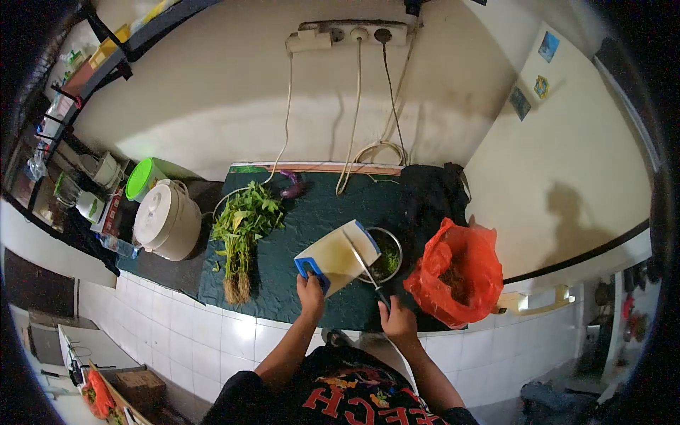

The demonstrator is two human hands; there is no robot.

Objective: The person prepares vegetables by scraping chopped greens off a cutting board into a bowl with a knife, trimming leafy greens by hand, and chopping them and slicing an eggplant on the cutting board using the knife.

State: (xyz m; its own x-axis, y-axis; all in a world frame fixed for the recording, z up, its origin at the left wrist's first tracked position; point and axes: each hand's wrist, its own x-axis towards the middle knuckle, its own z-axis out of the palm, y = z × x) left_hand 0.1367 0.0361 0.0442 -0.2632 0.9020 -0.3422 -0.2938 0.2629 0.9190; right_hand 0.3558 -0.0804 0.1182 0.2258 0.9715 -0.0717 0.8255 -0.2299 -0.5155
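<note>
Two hands are in use in the head view, our only view, and we find each one closed on an implement. The left hand (310, 295) has its fingers curled around the blue handle (309, 272) of a pale cutting board (331, 257); the board extends ahead and to the right of that hand, its far end at the metal bowl (399, 249). We cannot tell whether board and rim touch. The right hand (400, 322) is wrapped around the grip of a knife (359, 256), whose blade points forward and left of it, across the board's surface.

We judge the board stiff, flat and fairly light, possibly slick if damp; the handle is the sound place to hold it, since the far end would have more leverage on the wrist. We rate the knife rigid and light, to be held by its grip only.

Just ahead of the right hand, the bowl contains chopped greens (387, 263), which we expect to be soft, light and clinging. To that hand's right, a red plastic bag (453, 273) appears limp and easily torn. Well left of the left hand, a leafy bunch (248, 219) lies on the desk (322, 205); we consider it bruisable, best lifted by its stems.
</note>
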